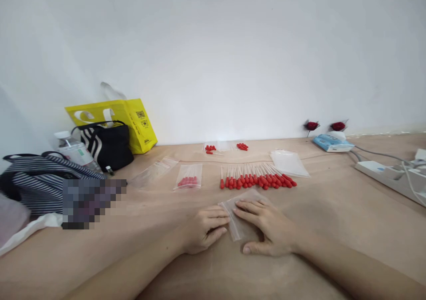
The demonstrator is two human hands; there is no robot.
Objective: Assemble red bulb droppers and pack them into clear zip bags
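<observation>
A clear zip bag [238, 226] lies flat on the table in front of me. My right hand [266, 224] rests on it with the fingers spread, the thumb apart on the near side. At the bag's left edge is my left hand [208, 229], palm down, fingers stretched out and the tips close to the bag's zip strip. Just beyond the bag is a row of red-tipped sticks [256, 180]. To its left sits a clear bag holding red-tipped pieces [188, 178]. Another clear bag [289, 162] lies behind the row's right end.
Farther back are small groups of red-tipped pieces [242, 147]. On the left stand a yellow bag [143, 127], a black bag [109, 147], a bottle [75, 149] and a striped bag [36, 180]. A tissue pack [333, 142] and power strip [376, 171] are right.
</observation>
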